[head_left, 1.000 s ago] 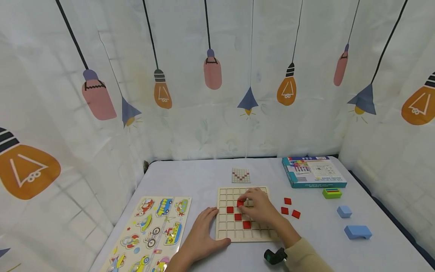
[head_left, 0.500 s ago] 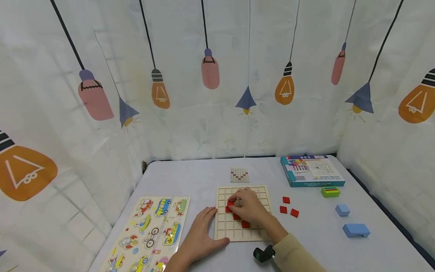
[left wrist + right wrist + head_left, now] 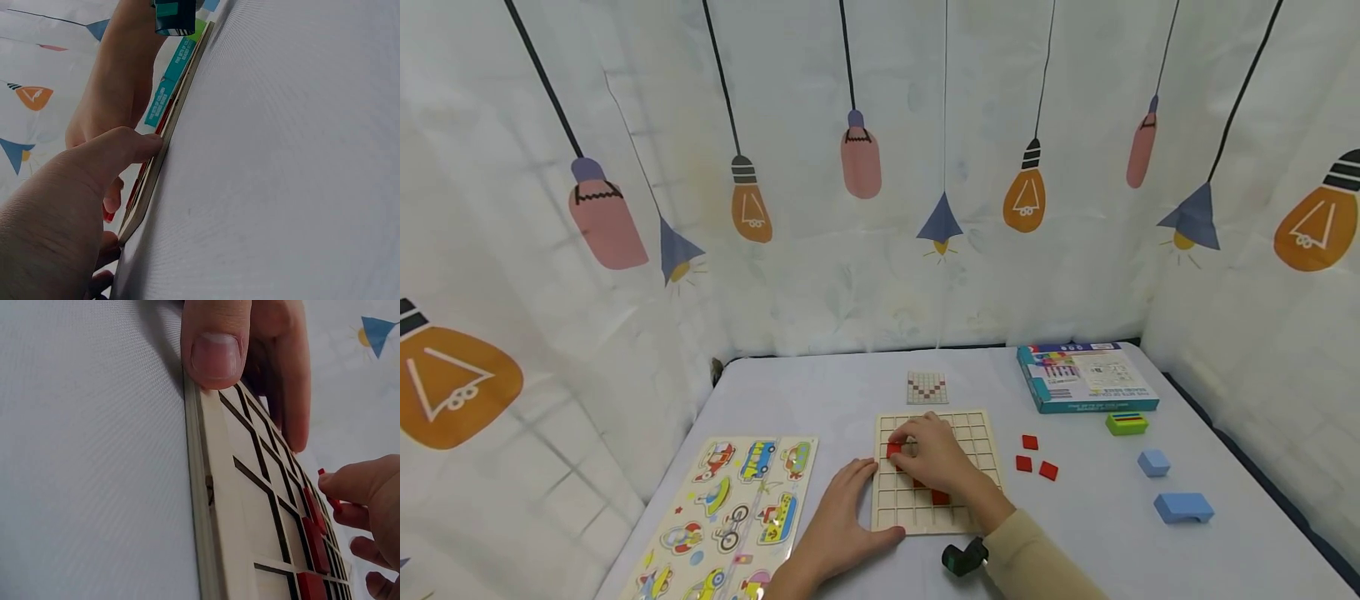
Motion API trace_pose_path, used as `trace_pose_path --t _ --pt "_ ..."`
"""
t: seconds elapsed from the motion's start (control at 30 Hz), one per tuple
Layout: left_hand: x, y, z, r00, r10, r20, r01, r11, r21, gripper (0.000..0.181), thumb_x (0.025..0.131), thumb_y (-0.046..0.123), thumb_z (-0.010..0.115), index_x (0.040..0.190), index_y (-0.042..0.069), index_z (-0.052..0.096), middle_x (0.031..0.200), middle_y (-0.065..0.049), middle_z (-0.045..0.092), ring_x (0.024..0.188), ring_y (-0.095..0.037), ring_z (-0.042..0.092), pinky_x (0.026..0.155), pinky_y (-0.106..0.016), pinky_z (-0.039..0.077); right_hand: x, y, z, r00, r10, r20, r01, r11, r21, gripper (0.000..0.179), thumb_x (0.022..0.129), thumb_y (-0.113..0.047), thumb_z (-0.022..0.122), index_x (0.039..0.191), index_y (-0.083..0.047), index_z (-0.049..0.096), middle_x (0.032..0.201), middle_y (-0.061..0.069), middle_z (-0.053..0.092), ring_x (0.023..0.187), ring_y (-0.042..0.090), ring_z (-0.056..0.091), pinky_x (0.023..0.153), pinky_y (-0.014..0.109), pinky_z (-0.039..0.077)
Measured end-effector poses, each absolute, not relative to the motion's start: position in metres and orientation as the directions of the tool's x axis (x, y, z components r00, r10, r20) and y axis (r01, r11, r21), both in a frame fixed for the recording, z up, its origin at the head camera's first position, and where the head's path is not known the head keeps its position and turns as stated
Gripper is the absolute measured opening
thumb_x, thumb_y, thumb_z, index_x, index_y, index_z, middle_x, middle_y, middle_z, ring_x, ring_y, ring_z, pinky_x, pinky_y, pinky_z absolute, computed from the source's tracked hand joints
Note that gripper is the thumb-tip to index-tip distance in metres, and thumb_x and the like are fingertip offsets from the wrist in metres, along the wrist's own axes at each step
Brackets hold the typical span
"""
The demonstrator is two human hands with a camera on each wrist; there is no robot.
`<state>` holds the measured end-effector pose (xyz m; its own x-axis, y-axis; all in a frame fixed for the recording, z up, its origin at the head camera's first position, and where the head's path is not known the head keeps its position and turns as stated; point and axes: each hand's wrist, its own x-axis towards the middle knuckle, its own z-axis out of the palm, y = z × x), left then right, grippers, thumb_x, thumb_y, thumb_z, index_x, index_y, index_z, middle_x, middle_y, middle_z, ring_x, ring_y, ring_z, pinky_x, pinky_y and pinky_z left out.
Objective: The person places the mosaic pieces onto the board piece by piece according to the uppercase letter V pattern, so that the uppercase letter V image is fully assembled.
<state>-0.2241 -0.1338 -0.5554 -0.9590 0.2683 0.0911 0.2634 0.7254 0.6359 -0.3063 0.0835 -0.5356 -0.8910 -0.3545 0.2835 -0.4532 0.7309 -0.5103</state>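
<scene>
A pale wooden grid board [image 3: 898, 518] lies on the table in the head view. My left hand [image 3: 846, 521] holds its near left corner steady, thumb pressing the front edge and straight fingers along the left side. Over the board's upper left part, my right hand [image 3: 934, 454] pinches a red square tile [image 3: 893, 449] between thumb and fingertips. Several red tiles [image 3: 940, 497] sit in the grid cells, partly covered by the right hand; the right wrist view shows set tiles [image 3: 317, 547] from the side, below the pinched one.
Three loose red tiles [image 3: 1030, 442] lie right of the board. Behind it is a small pattern card [image 3: 927, 387]. A vehicle puzzle [image 3: 730, 492] lies left. Farther right are a flat box [image 3: 1093, 379], a green block [image 3: 1127, 423] and blue blocks [image 3: 1183, 507].
My right hand has moved left across the board with the pinched red tile, now at the grid's left part. The left hand stays at the corner.
</scene>
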Motion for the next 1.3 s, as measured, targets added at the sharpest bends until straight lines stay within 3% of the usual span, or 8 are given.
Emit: trace_pose_path --t 1.0,1.3 --pt "-0.2255 -0.1335 -0.5568 -0.956 0.281 0.088 0.271 0.721 0.638 0.113 0.078 0.078 0.087 0.165 0.014 0.052 0.174 -0.003 0.047 0.165 -0.033 0.038 0.132 -0.065 0.039 -0.3131 0.0728 -0.5338 -0.899 -0.363 0.245 -0.438 0.739 -0.512 0.02 0.099 -0.031 0.085 0.118 -0.025 0.085 0.115 -0.009 0.076 0.109 0.016 0.055 0.097 0.045 0.044" --pt "-0.2251 -0.134 -0.5574 -0.956 0.279 0.093 0.274 0.73 0.627 0.112 0.078 0.077 0.086 0.164 0.014 0.053 0.172 -0.002 0.048 0.164 -0.032 0.04 0.13 -0.066 0.042 -0.3102 0.0728 -0.5372 -0.891 -0.372 0.262 -0.455 0.735 -0.503 0.008 0.101 -0.029 0.083 0.109 -0.028 0.086 0.124 -0.007 0.077 0.109 0.015 0.056 0.096 0.045 0.043"
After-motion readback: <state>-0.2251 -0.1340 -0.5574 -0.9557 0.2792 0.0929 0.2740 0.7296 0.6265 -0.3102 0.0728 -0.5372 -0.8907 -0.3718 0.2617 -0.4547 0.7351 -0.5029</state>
